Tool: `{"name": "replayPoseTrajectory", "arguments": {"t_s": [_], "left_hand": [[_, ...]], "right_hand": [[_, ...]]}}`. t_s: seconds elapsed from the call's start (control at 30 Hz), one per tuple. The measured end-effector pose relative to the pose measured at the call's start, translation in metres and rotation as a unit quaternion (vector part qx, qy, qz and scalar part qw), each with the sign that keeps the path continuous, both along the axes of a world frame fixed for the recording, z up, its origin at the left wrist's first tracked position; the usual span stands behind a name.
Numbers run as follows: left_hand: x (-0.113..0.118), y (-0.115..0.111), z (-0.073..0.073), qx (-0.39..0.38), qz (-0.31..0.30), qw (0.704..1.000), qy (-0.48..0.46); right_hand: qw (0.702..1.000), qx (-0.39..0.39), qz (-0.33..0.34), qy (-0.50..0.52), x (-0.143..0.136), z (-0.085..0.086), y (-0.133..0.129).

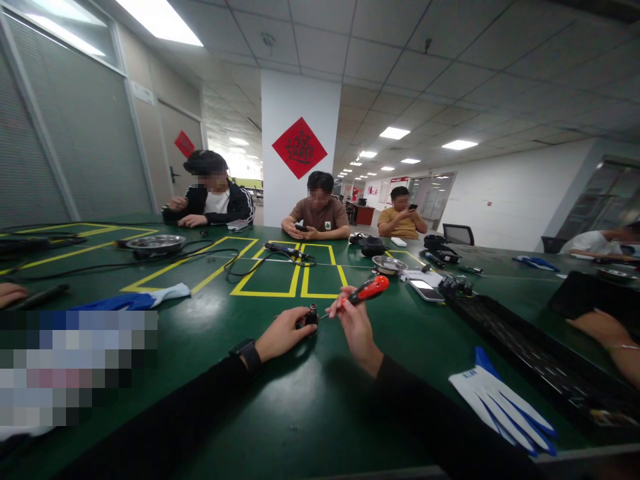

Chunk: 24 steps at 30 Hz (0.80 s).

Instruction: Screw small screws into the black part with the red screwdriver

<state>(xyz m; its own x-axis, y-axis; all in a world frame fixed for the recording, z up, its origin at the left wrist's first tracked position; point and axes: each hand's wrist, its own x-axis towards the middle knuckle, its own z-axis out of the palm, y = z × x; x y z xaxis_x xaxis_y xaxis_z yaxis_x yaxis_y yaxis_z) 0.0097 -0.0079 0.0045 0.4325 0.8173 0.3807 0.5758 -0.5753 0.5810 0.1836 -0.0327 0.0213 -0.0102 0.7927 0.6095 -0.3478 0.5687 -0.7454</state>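
My left hand (287,333), with a dark band at the wrist, is closed around a small black cylindrical part (313,315) that stands on the green table. The part has a metallic-looking top; its exact kind does not show. In my right hand (356,327) is a screwdriver with a red and black handle (371,291). Its handle tilts up to the right, and its thin shaft points left at the side of the black part. Whether the tip touches a screw is too small to make out.
Yellow tape rectangles (265,293) mark the green table (210,413). To the right lie white-and-blue gloves (500,400), a long black tray (530,347), a phone (426,289) and a metal bowl (389,265). Another bowl (156,244) and cables are at left. Several people sit around.
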Motion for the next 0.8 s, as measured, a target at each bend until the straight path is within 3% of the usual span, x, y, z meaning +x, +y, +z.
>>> {"name": "replayPoseTrajectory", "arguments": {"t_s": [0.1, 0.17, 0.33, 0.8], "left_hand": [[-0.001, 0.002, -0.002, 0.008, -0.003, 1.0, 0.008], [-0.002, 0.003, -0.003, 0.011, -0.005, 1.0, 0.015], [-0.002, 0.002, -0.002, 0.018, -0.013, 0.999, 0.023], [0.0, -0.002, 0.003, 0.016, -0.007, 1.0, 0.026]], "right_hand": [[0.985, 0.043, -0.126, -0.111, 0.006, -0.003, -0.001], [0.971, 0.068, -0.155, -0.167, 0.009, -0.004, -0.003], [0.978, 0.072, -0.099, -0.168, 0.004, -0.008, -0.008], [0.981, 0.074, -0.103, -0.145, 0.0, -0.007, -0.01]]}}
